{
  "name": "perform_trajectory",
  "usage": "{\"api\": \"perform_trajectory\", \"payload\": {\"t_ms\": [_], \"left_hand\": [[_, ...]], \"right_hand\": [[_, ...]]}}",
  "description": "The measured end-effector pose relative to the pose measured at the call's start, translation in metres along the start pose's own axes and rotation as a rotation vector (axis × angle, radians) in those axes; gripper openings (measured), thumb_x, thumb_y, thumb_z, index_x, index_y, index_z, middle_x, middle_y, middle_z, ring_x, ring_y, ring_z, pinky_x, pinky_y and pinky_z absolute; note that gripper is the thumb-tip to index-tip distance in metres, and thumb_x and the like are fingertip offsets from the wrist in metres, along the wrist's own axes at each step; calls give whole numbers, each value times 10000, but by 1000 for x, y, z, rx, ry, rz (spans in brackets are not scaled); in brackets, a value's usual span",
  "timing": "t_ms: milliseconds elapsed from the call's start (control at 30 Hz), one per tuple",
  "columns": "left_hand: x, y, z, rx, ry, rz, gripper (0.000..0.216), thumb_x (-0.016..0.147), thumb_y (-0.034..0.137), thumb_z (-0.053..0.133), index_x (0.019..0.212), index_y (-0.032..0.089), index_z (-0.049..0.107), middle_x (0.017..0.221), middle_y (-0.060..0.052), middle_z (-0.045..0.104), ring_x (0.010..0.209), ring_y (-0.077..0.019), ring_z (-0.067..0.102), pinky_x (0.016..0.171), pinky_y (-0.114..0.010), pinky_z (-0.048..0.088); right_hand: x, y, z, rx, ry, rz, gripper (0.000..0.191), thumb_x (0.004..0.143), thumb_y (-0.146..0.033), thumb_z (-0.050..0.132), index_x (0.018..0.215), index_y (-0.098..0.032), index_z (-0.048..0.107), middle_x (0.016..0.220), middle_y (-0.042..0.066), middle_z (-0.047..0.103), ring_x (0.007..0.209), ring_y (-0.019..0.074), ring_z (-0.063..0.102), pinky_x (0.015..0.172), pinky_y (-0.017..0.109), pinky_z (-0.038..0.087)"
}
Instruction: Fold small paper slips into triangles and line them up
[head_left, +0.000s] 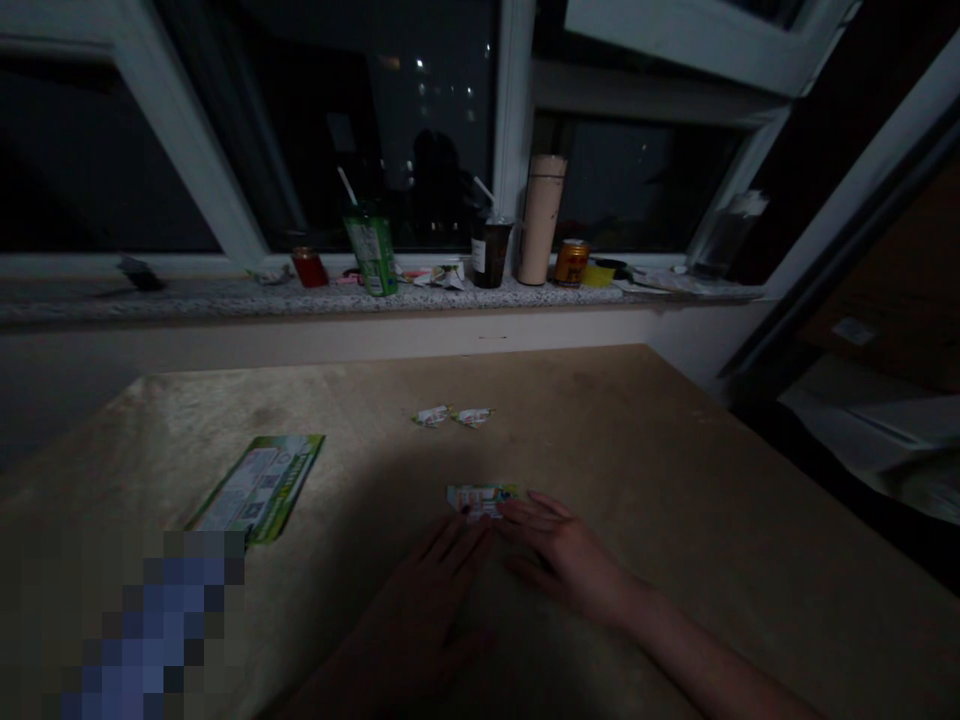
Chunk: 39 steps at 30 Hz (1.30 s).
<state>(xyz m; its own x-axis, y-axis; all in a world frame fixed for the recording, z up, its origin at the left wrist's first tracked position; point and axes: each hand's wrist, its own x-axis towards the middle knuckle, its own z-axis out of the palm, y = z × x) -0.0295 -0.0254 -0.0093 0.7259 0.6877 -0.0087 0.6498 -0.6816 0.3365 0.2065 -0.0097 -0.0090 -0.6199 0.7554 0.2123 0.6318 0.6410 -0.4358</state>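
A small printed paper piece (480, 498) lies on the tan table (675, 480) in dim light. My left hand (435, 590) rests flat with fingers stretched out, the fingertips touching the paper's near edge. My right hand (559, 555) lies beside it, fingers spread, its fingertips on the paper's right end. Two small folded paper pieces (452, 416) sit further back on the table, apart from both hands.
A green printed leaflet (259, 487) lies at the left of the table. On the stone windowsill (187, 297) stand a green cup with a straw (371, 252), a dark cup (490, 252), a tall tumbler (541, 218) and two cans (571, 263). Dark windows behind.
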Motion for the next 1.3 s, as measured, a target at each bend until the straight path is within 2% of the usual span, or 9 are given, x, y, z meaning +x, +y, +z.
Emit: {"api": "perform_trajectory", "payload": {"t_ms": [167,433,600,767,967,1167,1300], "left_hand": [[0,2,-4,15,-9,-1,797,831,413,566,1474,241,127,1534,-41,130,1383,-286,148,1117,-463,188],[-1,0,-3,6,-19,-16,821,819,404,568,1477,254,101,1533,-38,136,1380,-303,149,1100,-484,219],[-1,2,-3,16,-1,-20,822,820,415,574,1476,252,107,1533,-32,141,1379,-298,156,1105,-476,216],[-1,3,-4,21,-10,-24,794,834,439,563,1473,235,138,1531,-44,147,1379,-301,154,1111,-473,203],[0,3,-2,28,5,-6,805,835,414,562,1477,235,110,1537,-37,117,1384,-296,135,1114,-467,199],[0,1,0,48,13,-3,836,829,416,576,1479,240,80,1540,-36,94,1388,-291,113,1113,-473,199],[0,3,-1,37,-15,-7,793,846,439,550,1476,234,113,1538,-39,109,1388,-292,116,1112,-485,193]], "right_hand": [[-2,2,1,-21,14,-12,426,904,-269,482,1323,-198,468,1337,76,518,1255,178,452,1133,413,221],[2,-1,1,-20,55,13,380,886,-238,494,1263,-209,534,1284,58,571,1196,173,515,1086,362,328],[3,1,0,-43,70,-15,374,900,-234,469,1271,-222,521,1271,46,582,1193,166,517,1111,398,278],[0,4,2,-103,101,-10,390,907,-277,472,1280,-171,517,1289,84,563,1246,196,463,1129,433,236],[-1,0,-3,-152,104,44,359,923,-270,446,1264,-194,530,1287,70,565,1271,228,430,1135,543,80],[-2,1,-1,-170,130,73,367,924,-312,458,1271,-209,524,1297,51,558,1311,236,369,1125,563,85],[-2,0,0,-195,163,103,370,926,-322,458,1270,-203,529,1271,62,579,1297,242,392,1124,561,103]]}}
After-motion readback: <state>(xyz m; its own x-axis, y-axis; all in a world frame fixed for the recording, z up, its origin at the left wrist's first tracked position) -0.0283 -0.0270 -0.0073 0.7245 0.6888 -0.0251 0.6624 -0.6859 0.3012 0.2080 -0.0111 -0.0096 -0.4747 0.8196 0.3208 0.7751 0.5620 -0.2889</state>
